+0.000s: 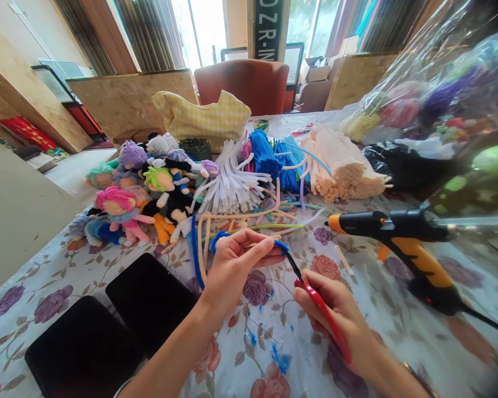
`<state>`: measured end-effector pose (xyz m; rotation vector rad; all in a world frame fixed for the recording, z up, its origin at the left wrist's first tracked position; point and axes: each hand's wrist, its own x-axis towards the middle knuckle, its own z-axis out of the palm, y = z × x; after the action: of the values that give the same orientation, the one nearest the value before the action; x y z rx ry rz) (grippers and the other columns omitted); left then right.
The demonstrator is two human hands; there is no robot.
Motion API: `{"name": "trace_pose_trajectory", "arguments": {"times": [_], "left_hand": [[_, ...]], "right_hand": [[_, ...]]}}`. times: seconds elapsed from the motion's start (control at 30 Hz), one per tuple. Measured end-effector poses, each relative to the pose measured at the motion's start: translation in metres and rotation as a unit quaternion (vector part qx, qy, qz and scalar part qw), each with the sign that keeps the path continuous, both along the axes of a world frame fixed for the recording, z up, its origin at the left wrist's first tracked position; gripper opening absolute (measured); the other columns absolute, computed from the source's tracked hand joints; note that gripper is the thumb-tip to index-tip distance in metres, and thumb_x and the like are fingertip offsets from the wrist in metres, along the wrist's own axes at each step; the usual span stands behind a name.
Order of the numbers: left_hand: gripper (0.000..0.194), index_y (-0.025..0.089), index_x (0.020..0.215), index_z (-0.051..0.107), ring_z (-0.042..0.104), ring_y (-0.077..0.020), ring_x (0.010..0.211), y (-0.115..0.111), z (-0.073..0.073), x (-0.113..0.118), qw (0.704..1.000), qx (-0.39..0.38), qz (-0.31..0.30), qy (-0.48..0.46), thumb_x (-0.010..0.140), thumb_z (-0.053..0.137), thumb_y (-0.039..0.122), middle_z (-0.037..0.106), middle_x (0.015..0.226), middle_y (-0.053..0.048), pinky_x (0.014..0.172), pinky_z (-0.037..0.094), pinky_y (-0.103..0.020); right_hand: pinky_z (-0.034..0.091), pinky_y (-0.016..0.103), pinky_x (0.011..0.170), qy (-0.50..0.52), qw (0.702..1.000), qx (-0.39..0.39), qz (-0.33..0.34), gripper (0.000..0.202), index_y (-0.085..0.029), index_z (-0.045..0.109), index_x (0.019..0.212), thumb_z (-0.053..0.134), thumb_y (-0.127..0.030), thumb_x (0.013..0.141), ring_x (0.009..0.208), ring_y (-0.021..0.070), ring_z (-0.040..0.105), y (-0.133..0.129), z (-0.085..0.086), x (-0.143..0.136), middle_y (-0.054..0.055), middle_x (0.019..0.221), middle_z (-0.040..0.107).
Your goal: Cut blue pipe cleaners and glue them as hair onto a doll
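The left hand [243,254] pinched a blue fuzzy stem [280,246], its end pointing right; the right hand [336,307] was wrapped around a red-handled tool [324,314], slanting up-left to that end. Below spread a floral tablecloth [232,367], a chair [240,83] beyond. Dolls [122,209] lay left, a glue gun [402,225] right; the left hand hid the stem's middle.

A reddish chair [241,84] stands beyond a yellow checked cloth [203,117].

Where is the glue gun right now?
At the right of the head view, the glue gun is beyond the right hand, its nozzle pointing left.
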<state>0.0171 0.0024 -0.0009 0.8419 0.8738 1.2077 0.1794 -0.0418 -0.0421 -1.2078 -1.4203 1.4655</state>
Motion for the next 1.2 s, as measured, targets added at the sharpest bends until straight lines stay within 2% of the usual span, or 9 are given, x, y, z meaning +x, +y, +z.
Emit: {"name": "trace_pose_trajectory", "arguments": {"times": [0.17, 0.27, 0.47, 0.67, 0.93, 1.03, 1.2], "left_hand": [[0.014, 0.013, 0.070, 0.067, 0.072, -0.0157, 0.071, 0.001, 0.000, 0.000, 1.000, 0.006, 0.005, 0.006, 0.074, 0.076, 0.023, 0.075, 0.073, -0.004, 0.072, 0.060, -0.027], [0.015, 0.014, 0.070, 0.067, 0.073, -0.0167, 0.071, 0.001, 0.000, 0.000, 1.000, 0.005, 0.005, 0.011, 0.073, 0.076, 0.024, 0.075, 0.074, -0.004, 0.073, 0.061, -0.029], [0.015, 0.013, 0.069, 0.066, 0.072, -0.0154, 0.068, 0.000, 0.001, -0.001, 1.000, -0.002, 0.007, 0.006, 0.073, 0.077, 0.023, 0.074, 0.072, -0.003, 0.069, 0.060, -0.026], [0.013, 0.013, 0.071, 0.067, 0.071, -0.0136, 0.069, 0.002, 0.000, -0.001, 1.000, 0.008, 0.017, 0.011, 0.076, 0.075, 0.023, 0.074, 0.071, -0.002, 0.069, 0.059, -0.022], [0.015, 0.014, 0.072, 0.067, 0.071, -0.0133, 0.075, 0.004, 0.000, -0.002, 0.996, -0.013, 0.078, 0.050, 0.076, 0.074, 0.026, 0.075, 0.074, -0.003, 0.078, 0.056, -0.023], [0.016, 0.015, 0.071, 0.067, 0.071, -0.0129, 0.075, 0.004, -0.001, -0.002, 0.993, -0.012, 0.095, 0.070, 0.075, 0.075, 0.028, 0.074, 0.073, -0.002, 0.078, 0.055, -0.022], [0.018, 0.015, 0.073, 0.069, 0.071, -0.0141, 0.078, 0.005, -0.004, -0.003, 0.988, 0.011, 0.105, 0.112, 0.075, 0.075, 0.032, 0.074, 0.077, -0.003, 0.077, 0.054, -0.022]], "right_hand": [[0.027, 0.021, 0.042, -0.015, 1.000, 0.015, 0.005, 0.045, -0.022, 0.038, 0.065, 0.055, -0.058, 0.086, 0.052, 0.0100, 0.033, 0.001, 0.005, 0.000, -0.006, 0.059, 0.033], [0.030, 0.021, 0.043, -0.026, 0.999, 0.016, 0.007, 0.044, -0.022, 0.038, 0.066, 0.054, -0.058, 0.086, 0.052, 0.0102, 0.033, 0.000, 0.005, 0.000, -0.005, 0.060, 0.034], [0.023, 0.021, 0.040, -0.019, 1.000, 0.013, 0.005, 0.045, -0.022, 0.036, 0.065, 0.055, -0.057, 0.086, 0.049, 0.0089, 0.026, -0.001, 0.003, 0.000, -0.007, 0.059, 0.028], [0.024, 0.022, 0.042, -0.022, 0.999, 0.039, 0.013, 0.043, -0.022, 0.037, 0.064, 0.059, -0.051, 0.086, 0.051, 0.0096, 0.028, -0.002, 0.004, 0.000, -0.006, 0.059, 0.032], [0.032, 0.024, 0.049, -0.040, 0.994, 0.053, -0.090, 0.042, -0.022, 0.041, 0.065, 0.057, -0.055, 0.086, 0.056, 0.0119, 0.036, 0.002, 0.001, -0.001, -0.005, 0.061, 0.037], [0.031, 0.024, 0.048, -0.082, 0.987, 0.064, -0.124, 0.041, -0.022, 0.044, 0.064, 0.058, -0.056, 0.085, 0.054, 0.0123, 0.037, 0.005, 0.001, -0.003, -0.005, 0.058, 0.039], [0.037, 0.026, 0.049, -0.189, 0.966, 0.104, -0.140, 0.037, -0.022, 0.050, 0.066, 0.055, -0.052, 0.087, 0.052, 0.0148, 0.047, 0.009, -0.001, -0.003, -0.002, 0.056, 0.052]]}}
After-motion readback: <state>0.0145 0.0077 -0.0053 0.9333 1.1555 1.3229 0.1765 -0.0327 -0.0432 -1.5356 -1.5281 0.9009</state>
